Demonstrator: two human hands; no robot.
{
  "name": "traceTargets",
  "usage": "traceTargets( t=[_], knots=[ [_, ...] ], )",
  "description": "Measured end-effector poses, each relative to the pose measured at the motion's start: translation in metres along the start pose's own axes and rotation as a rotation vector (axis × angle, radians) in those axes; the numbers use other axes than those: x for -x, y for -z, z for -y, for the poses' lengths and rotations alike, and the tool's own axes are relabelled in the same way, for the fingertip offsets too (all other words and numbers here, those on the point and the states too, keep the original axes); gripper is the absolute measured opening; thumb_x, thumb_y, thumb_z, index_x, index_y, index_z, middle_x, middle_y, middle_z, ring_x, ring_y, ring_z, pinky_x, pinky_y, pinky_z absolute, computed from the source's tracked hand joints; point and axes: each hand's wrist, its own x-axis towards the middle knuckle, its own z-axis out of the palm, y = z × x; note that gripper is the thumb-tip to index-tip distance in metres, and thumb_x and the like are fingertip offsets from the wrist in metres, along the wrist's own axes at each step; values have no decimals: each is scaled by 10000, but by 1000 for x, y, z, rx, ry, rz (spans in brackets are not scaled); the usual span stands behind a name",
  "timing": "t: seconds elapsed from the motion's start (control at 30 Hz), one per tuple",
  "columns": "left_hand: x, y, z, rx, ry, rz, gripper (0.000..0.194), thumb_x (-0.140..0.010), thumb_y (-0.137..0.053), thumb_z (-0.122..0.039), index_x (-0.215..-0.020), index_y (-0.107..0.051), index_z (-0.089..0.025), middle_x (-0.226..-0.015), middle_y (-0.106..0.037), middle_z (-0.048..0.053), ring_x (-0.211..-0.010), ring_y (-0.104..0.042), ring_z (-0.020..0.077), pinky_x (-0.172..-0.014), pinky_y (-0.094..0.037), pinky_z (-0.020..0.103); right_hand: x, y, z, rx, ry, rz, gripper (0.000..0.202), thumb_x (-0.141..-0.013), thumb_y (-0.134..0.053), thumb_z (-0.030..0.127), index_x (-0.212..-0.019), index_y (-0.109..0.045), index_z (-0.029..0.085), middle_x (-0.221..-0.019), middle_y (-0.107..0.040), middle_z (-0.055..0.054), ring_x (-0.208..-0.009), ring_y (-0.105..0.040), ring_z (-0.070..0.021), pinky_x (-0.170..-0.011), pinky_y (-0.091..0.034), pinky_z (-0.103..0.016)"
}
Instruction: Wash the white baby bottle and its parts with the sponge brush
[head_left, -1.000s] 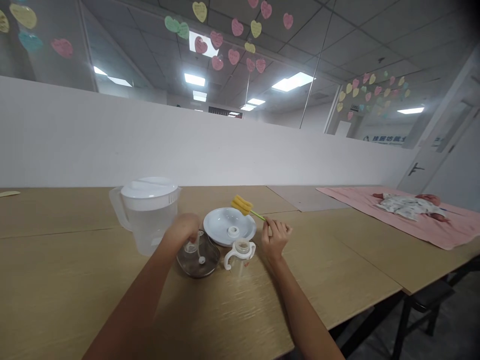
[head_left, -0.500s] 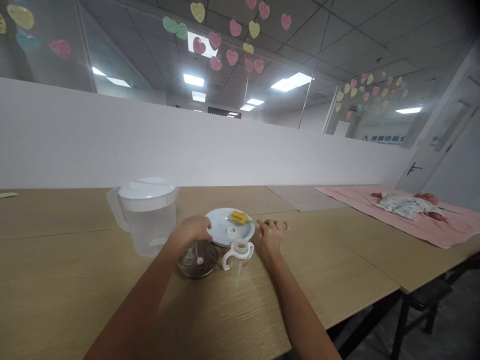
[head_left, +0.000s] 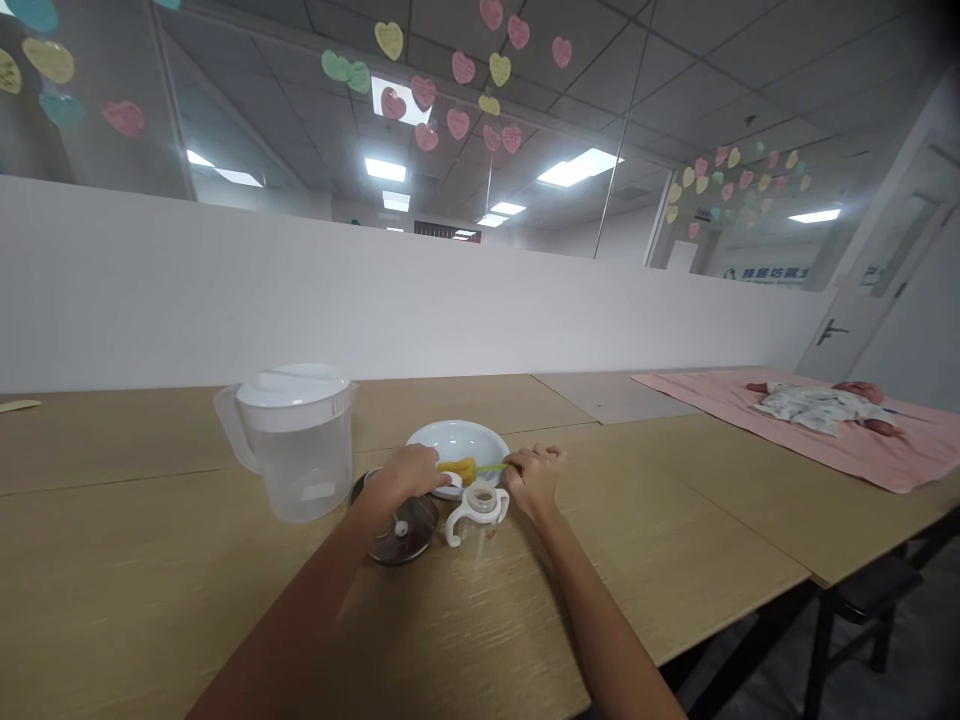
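My right hand [head_left: 534, 480] is closed on the green handle of a yellow sponge brush [head_left: 465, 469]. The brush lies level over the white bowl [head_left: 457, 434]. At the bowl's left rim my left hand [head_left: 414, 472] pinches a small white ring [head_left: 450, 483], and the brush head touches this ring or sits right beside it. Just in front of the bowl stands a clear bottle [head_left: 475, 535] with white handles and an open top. Under my left wrist is a dark glass lid or dish [head_left: 409, 540] with small parts on it, partly hidden by the hand.
A lidded clear pitcher [head_left: 300, 460] stands to the left. Far right, a baby-like doll [head_left: 817, 405] in patterned clothes lies on a pink cloth [head_left: 720, 415]. A black stool [head_left: 870, 590] is beside the table [head_left: 645, 520]; behind is a white wall.
My left hand has moved right and picked up the white ring from the bowl. The brush has come down and left to the ring, with my right hand still on its handle.
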Motion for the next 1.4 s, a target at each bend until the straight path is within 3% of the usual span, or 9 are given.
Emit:
traceTargets(
  t=[0.23,0.4,0.53,0.8,0.97,1.07,1.17,1.27,1.4],
  knots=[
    [6,3,-14,83,39,-29,560,-758,-413,-612,-757,-684,-123,-849,-691,182,-787,-644,283,-630,-416,297,-2,5,1,-40,-24,-26,239,-638,-473,116,-562,-669,227,-592,-650,8,-622,-454,-137,-787,-193,-373],
    [0,-1,-13,59,13,-67,438,-720,-517,-498,-883,-673,-123,-943,-680,176,-831,-638,288,-642,-418,300,-1,6,1,3,-15,-42,232,-644,-476,117,-559,-664,222,-560,-629,6,-613,-452,-137,-784,-194,-372],
    [-3,-1,-2,102,-6,-72,490,-677,-548,-440,-1051,-625,-132,-987,-674,142,-848,-630,269,-618,-414,280,0,5,0,37,-36,-90,240,-665,-467,119,-567,-664,216,-568,-633,0,-607,-463,-138,-771,-206,-361],
    [7,22,5,284,-38,-171,597,-588,-624,-297,-1162,-520,-173,-945,-653,67,-799,-610,215,-577,-393,238,0,0,-7,-236,-265,-125,252,-681,-429,185,-616,-671,216,-653,-680,-5,-676,-544,-171,-781,-225,-347],
    [7,22,6,289,-101,-352,876,-613,-595,-225,-1402,-215,-183,-1070,-576,85,-892,-580,215,-696,-428,261,-1,-2,-9,-383,-429,-215,278,-707,-402,237,-690,-674,184,-728,-685,-45,-695,-549,-199,-779,-261,-352],
    [3,16,5,258,-140,-444,887,-659,-563,-218,-1428,-121,-182,-1146,-506,105,-946,-561,218,-773,-440,286,1,-4,-6,-439,-425,-249,277,-714,-406,259,-687,-667,171,-727,-678,-56,-680,-543,-199,-777,-281,-351],
    [0,13,0,186,-151,-508,695,-705,-528,-217,-1359,-298,-174,-1162,-463,108,-992,-541,216,-822,-443,292,3,-6,-2,-428,-417,-258,274,-725,-404,257,-689,-661,167,-713,-671,-53,-656,-532,-188,-768,-295,-344],
    [1,14,-4,157,-191,-533,387,-713,-533,-217,-1098,-537,-181,-1102,-467,88,-970,-540,199,-824,-454,280,4,-8,-3,-382,-477,-294,271,-733,-403,252,-700,-657,164,-697,-662,-50,-637,-523,-182,-744,-305,-333],
    [2,17,-5,199,-204,-590,316,-710,-567,-257,-1012,-545,-167,-1044,-494,79,-910,-548,192,-795,-470,297,6,-9,-9,-412,-474,-368,276,-744,-386,257,-698,-641,160,-655,-641,-40,-616,-515,-175,-707,-315,-316]
  ],
)
